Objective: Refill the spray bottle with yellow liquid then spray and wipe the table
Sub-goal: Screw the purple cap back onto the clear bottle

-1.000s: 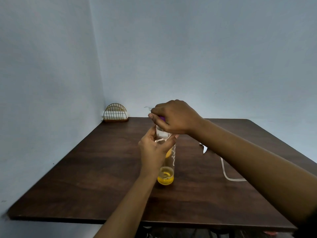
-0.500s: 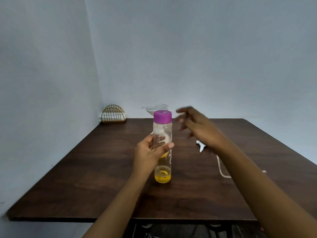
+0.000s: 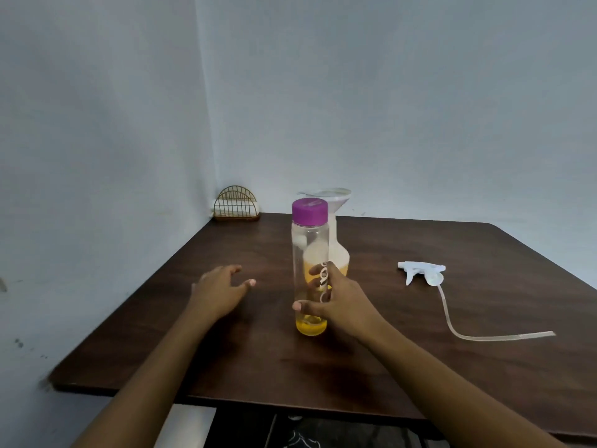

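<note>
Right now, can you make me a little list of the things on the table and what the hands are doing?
table: dark wood
bottle: clear, upright, purple cap on, a little yellow liquid at the bottom
right hand: grips the bottle
left hand: open, left of the bottle, holds nothing
spray bottle: behind the bottle, funnel in its neck, part full of yellow
sprayer: off, lying on the table at right
rack: gold wire, far left corner

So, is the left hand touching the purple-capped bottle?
Apart. The head view shows bare table between the left hand and the purple-capped bottle, which the right hand grips.
</note>
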The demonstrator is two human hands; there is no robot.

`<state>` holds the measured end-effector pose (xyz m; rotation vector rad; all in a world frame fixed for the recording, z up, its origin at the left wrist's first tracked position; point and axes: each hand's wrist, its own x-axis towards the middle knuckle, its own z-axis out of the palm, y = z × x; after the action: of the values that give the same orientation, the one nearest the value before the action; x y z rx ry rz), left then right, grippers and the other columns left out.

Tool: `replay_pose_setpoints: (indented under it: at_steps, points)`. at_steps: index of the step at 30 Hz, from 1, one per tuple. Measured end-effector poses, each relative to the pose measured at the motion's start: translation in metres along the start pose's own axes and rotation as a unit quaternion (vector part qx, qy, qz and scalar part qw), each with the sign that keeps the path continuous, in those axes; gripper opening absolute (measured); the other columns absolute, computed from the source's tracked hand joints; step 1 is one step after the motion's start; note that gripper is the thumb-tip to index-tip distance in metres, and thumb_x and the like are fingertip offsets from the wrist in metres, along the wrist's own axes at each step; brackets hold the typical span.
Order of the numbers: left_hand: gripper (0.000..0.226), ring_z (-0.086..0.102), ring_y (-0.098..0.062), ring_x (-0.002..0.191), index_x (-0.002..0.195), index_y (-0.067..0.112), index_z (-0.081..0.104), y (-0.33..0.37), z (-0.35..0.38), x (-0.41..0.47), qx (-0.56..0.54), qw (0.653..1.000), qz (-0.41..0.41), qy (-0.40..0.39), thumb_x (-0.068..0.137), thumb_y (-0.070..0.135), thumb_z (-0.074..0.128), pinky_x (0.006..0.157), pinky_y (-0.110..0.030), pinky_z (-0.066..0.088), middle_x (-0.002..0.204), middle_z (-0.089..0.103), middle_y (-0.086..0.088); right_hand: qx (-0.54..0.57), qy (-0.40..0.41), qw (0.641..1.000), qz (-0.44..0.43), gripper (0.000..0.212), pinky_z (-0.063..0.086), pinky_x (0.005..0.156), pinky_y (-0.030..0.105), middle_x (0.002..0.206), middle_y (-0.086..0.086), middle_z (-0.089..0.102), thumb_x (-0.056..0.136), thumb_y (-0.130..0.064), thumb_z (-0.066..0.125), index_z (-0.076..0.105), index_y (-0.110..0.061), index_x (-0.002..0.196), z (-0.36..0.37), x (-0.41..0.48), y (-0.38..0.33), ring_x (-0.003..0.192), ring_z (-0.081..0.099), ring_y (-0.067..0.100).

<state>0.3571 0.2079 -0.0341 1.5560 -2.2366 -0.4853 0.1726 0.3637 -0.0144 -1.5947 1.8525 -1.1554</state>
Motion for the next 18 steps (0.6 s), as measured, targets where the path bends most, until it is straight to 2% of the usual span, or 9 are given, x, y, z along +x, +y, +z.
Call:
replay_pose_setpoints:
  at_steps: [3, 5, 9, 13, 18]
  points:
    - [0.062, 0.028, -0.027, 0.140, 0.141, 0.029, 0.039, -0.020, 0.000, 0.031, 0.110, 0.994, -0.008, -0.005, 0.087, 0.057, 0.050, 0.110, -0.058, 0.022, 0.153, 0.032, -0.003, 0.013, 0.011, 1.000, -0.011, 0.056, 0.038, 0.059, 0.005, 0.089, -0.020, 0.060, 0.066, -0.040, 0.081, 0.041, -0.029, 0.104, 0.023, 0.027, -0.007, 0.075, 0.057, -0.008]
    - [0.058, 0.027, -0.028, 0.140, 0.141, 0.029, 0.039, -0.032, 0.001, 0.050, 0.138, 0.990, -0.011, -0.015, 0.089, 0.054, 0.047, 0.109, -0.060, 0.021, 0.153, 0.032, -0.003, 0.019, 0.025, 1.000, -0.002, 0.059, 0.038, 0.062, 0.009, 0.095, -0.018, 0.059, 0.066, -0.038, 0.081, 0.037, -0.027, 0.104, 0.039, 0.052, -0.011, 0.083, 0.057, 0.000]
    - [0.058, 0.021, -0.028, 0.143, 0.144, 0.031, 0.033, -0.052, 0.001, 0.075, 0.148, 0.989, -0.010, -0.026, 0.093, 0.058, 0.035, 0.112, -0.059, 0.016, 0.155, 0.027, -0.005, 0.008, 0.068, 0.997, 0.022, 0.060, 0.040, 0.074, 0.024, 0.105, -0.004, 0.062, 0.068, -0.037, 0.081, 0.038, -0.018, 0.105, 0.065, 0.106, -0.015, 0.095, 0.059, 0.017]
    - [0.067, 0.011, -0.027, 0.146, 0.148, 0.034, 0.022, -0.063, 0.004, 0.091, 0.145, 0.989, 0.001, -0.035, 0.090, 0.067, 0.026, 0.113, -0.057, 0.008, 0.159, 0.016, -0.003, 0.011, 0.096, 0.994, 0.048, 0.057, 0.043, 0.079, 0.031, 0.107, 0.004, 0.059, 0.069, -0.034, 0.080, 0.040, -0.012, 0.104, 0.087, 0.164, -0.015, 0.103, 0.057, 0.026]
    - [0.070, 0.008, -0.025, 0.147, 0.148, 0.037, 0.018, -0.069, 0.011, 0.100, 0.142, 0.989, 0.010, -0.031, 0.087, 0.072, 0.022, 0.113, -0.056, 0.006, 0.160, 0.013, -0.001, -0.005, 0.151, 0.985, 0.081, 0.068, 0.042, 0.098, 0.043, 0.124, 0.015, 0.047, 0.071, -0.033, 0.079, 0.044, -0.005, 0.122, 0.103, 0.244, -0.004, 0.115, 0.048, 0.031]
